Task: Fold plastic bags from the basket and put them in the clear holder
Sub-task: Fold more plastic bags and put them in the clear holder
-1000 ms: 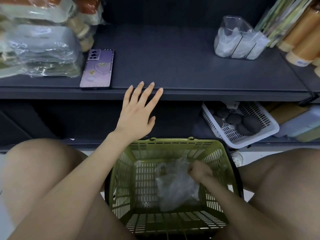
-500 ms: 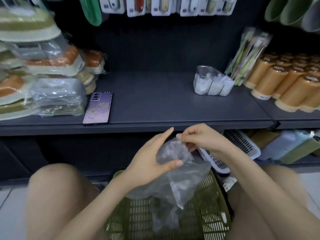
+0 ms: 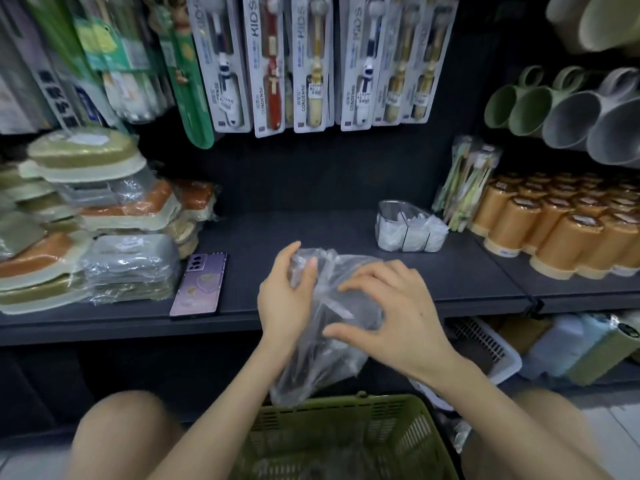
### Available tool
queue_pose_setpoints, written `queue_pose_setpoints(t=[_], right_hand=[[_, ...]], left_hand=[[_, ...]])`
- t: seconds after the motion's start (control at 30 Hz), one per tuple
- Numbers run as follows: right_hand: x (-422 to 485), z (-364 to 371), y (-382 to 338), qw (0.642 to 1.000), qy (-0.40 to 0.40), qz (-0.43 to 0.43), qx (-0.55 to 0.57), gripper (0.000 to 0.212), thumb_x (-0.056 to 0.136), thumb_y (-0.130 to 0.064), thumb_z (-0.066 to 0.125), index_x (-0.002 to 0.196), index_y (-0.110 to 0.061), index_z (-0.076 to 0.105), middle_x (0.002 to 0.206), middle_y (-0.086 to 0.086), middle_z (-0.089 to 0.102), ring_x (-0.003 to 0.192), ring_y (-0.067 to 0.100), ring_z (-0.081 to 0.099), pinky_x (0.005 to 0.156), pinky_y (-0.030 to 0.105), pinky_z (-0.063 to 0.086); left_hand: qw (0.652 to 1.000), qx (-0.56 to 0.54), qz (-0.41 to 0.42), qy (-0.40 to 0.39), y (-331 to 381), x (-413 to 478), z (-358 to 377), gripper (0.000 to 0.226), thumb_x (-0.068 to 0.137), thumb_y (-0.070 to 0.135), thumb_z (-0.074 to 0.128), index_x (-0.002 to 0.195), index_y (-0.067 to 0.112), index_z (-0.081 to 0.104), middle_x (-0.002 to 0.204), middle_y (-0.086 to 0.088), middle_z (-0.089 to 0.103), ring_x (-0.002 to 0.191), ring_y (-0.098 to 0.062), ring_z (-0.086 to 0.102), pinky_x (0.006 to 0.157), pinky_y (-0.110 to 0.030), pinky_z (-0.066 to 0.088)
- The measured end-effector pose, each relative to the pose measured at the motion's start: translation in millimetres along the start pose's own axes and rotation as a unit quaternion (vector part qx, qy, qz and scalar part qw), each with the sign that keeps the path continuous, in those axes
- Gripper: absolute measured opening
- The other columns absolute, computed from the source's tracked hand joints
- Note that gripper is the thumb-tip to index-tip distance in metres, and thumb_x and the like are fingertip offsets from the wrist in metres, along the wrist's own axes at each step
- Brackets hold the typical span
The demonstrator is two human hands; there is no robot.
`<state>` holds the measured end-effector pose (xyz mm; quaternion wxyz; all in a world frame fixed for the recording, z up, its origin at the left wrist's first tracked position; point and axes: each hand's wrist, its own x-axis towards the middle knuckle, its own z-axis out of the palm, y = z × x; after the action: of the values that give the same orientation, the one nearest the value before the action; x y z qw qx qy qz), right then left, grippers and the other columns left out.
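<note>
A crumpled clear plastic bag hangs over the front edge of the dark shelf, above the green basket between my knees. My left hand grips the bag's upper left part, thumb on top of the plastic. My right hand lies on the bag's right side with fingers spread and slightly bent. The clear holder stands on the shelf to the right and holds several folded white bags.
A purple phone lies on the shelf left of my hands, beside stacked wrapped packs. Orange cups fill the shelf's right end. A white basket sits on the lower shelf. Toothbrush packs hang above.
My right hand lifted the bag out of the basket and both hands brought it up to the shelf edge. The view tilted upward, so the basket now sits low in the frame.
</note>
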<state>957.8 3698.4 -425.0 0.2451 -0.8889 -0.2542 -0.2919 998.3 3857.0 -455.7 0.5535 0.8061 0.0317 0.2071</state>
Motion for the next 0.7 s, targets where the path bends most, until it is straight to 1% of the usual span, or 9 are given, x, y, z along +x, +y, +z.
queue_pose_setpoints(t=[0.13,0.23,0.3,0.43,0.5,0.57,0.6,0.67,0.7], right_hand=[[7.7,13.8,8.7,0.998,0.052,0.013,-0.041,0.030,0.083,-0.050,0.059,0.078,-0.023,0.070,0.083,-0.012,0.065,0.082,0.016,0.056,0.072,0.035,0.041],[14.0,6.7,15.9,0.990,0.056,0.087,0.095,0.022,0.084,-0.039,0.065,0.076,-0.020,0.073,0.079,-0.015,0.067,0.081,0.010,0.058,0.078,0.030,0.046],[17.4,-2.5,20.5,0.973,0.054,0.141,0.174,0.007,0.082,-0.027,0.073,0.077,-0.024,0.075,0.077,-0.018,0.069,0.082,0.004,0.061,0.079,0.024,0.048],[20.7,-20.6,26.0,0.957,0.015,0.182,0.227,0.021,0.082,-0.017,0.073,0.073,-0.036,0.071,0.079,-0.020,0.072,0.077,0.000,0.065,0.074,0.013,0.048],[22.3,-29.4,25.3,0.961,-0.026,0.182,0.205,0.017,0.082,-0.020,0.073,0.073,-0.034,0.072,0.076,-0.019,0.071,0.072,0.003,0.064,0.071,0.015,0.049],[27.6,-39.3,21.8,0.962,-0.079,0.175,0.196,0.010,0.082,-0.024,0.073,0.074,-0.030,0.074,0.073,-0.017,0.071,0.071,0.003,0.065,0.071,0.017,0.050],[31.9,-43.3,18.9,0.961,-0.105,0.166,0.192,0.008,0.082,-0.025,0.073,0.075,-0.029,0.075,0.073,-0.017,0.071,0.071,0.001,0.064,0.070,0.015,0.049],[44.1,-47.4,11.2,0.963,-0.152,0.142,0.172,0.007,0.083,-0.027,0.072,0.077,-0.026,0.076,0.073,-0.018,0.071,0.070,-0.002,0.063,0.068,0.013,0.047],[51.0,-48.2,6.9,0.964,-0.167,0.127,0.164,0.008,0.083,-0.027,0.072,0.078,-0.024,0.077,0.072,-0.017,0.071,0.070,-0.002,0.063,0.067,0.013,0.046]], left_hand=[[1.000,0.010,-0.016,0.022,12.2,9.3,0.5,0.032,0.096,0.039,0.053,0.124,0.025,0.057,0.087,0.016,0.058,0.075,0.003,0.053,0.061,-0.012,0.035],[0.998,-0.002,-0.047,0.036,9.4,20.5,-7.3,0.025,0.098,0.040,0.050,0.108,0.021,0.063,0.090,0.011,0.062,0.085,-0.008,0.054,0.067,-0.023,0.036],[0.996,-0.008,-0.078,0.044,2.9,29.2,-17.1,0.028,0.097,0.039,0.051,0.090,0.015,0.063,0.078,0.007,0.060,0.080,-0.016,0.056,0.066,-0.029,0.037],[0.992,-0.015,-0.127,0.008,3.7,33.0,-41.2,0.038,0.090,0.043,0.061,0.072,0.010,0.059,0.066,-0.001,0.054,0.070,-0.021,0.052,0.063,-0.032,0.036],[0.987,0.094,-0.130,-0.026,7.3,32.9,-54.0,0.040,0.089,0.056,0.055,0.085,0.017,0.062,0.087,-0.005,0.063,0.089,-0.027,0.058,0.075,-0.034,0.041],[0.954,0.289,-0.074,-0.014,13.8,31.3,-65.5,0.060,0.087,0.070,0.041,0.113,0.020,0.062,0.116,-0.009,0.059,0.111,-0.032,0.052,0.092,-0.041,0.039],[0.943,0.332,-0.006,0.018,21.0,29.0,-68.1,0.068,0.084,0.073,0.036,0.119,0.020,0.061,0.121,-0.010,0.056,0.115,-0.033,0.049,0.095,-0.043,0.036],[0.945,0.280,0.165,0.033,40.8,22.5,-66.7,0.066,0.083,0.068,0.036,0.114,0.018,0.066,0.117,-0.005,0.057,0.111,-0.027,0.052,0.095,-0.041,0.037],[0.945,0.231,0.232,0.001,47.3,19.6,-62.2,0.060,0.084,0.063,0.039,0.110,0.017,0.068,0.112,-0.001,0.060,0.107,-0.020,0.055,0.094,-0.036,0.039]])
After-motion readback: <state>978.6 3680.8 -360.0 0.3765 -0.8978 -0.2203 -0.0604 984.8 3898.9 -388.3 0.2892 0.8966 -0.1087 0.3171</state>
